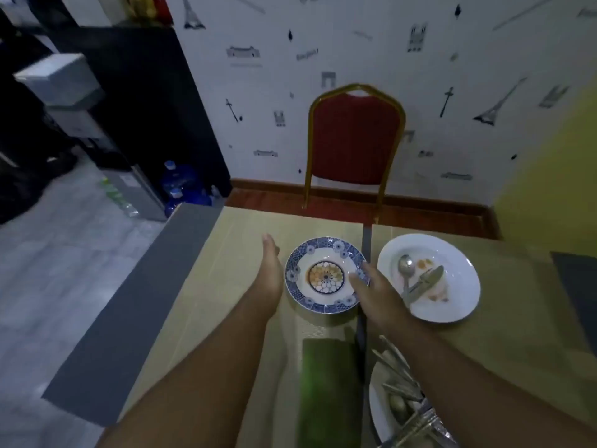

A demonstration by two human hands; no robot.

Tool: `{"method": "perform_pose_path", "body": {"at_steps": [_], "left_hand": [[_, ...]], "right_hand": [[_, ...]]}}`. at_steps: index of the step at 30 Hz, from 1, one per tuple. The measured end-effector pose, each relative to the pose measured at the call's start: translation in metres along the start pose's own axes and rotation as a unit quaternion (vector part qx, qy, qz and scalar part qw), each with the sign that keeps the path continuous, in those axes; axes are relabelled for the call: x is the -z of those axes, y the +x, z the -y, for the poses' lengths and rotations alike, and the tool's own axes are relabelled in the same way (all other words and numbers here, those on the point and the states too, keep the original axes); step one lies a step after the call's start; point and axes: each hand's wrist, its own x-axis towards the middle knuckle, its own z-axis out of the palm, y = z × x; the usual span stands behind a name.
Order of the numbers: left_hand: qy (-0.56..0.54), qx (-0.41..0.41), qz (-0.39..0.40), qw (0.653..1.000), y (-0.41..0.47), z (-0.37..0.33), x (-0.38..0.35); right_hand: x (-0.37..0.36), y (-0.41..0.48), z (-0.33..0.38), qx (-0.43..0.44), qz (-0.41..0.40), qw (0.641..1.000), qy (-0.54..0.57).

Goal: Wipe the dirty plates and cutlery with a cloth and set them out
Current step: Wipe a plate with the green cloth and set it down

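Seemingly the start of lifting the patterned plate [326,276] for wiping, with nothing taken up so far. Just beside its left rim, toward the left edge of the table [206,286]: the left hand [270,273], edge-on, fingers straight, released and holding nothing; whether touching the rim, impossible to tell. Best to slide those fingers under the rim rather than push against it, and to keep the plate level, given the brownish smear inside the well beside the flower motif. Over the right rim: the right hand [371,292], fingers loosely spread, laid on or just above the blue border, not clenched, grasping nothing as far as can be told. Better to free one hand early for the green cloth [326,383], lying folded and untouched between the plate and the table's near edge. Wipe from the centre outward, then round the border. Further right, past the seam in the table covering: a white plate [452,302] toward the far right corner, holding a spoon [405,265] and a knife [426,279] laid across each other, plus orange-brown stains; perhaps a third piece beneath, too blurred to tell. At the near right corner, partly under the right forearm: another white plate [376,412] heaped with cutlery [403,389], forks probably among it, count unclear. Mind the right elbow above that heap while lifting.
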Motion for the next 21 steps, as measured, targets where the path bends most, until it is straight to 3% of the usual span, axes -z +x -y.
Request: {"method": "perform_pose_path", "body": {"at_steps": [3, 11, 21], "left_hand": [[-0.004, 0.068, -0.003, 0.998, 0.044, 0.009, 0.019], [-0.087, 0.216, 0.095, 0.968, 0.108, 0.027, 0.035], [-0.117, 0.246, 0.145, 0.951, 0.130, 0.033, 0.037]], "right_hand": [[-0.006, 0.021, 0.002, -0.083, -0.027, 0.991, 0.101], [-0.017, 0.064, -0.002, -0.206, -0.072, 0.961, 0.169], [-0.011, 0.078, -0.001, -0.254, -0.088, 0.927, 0.261]]}}
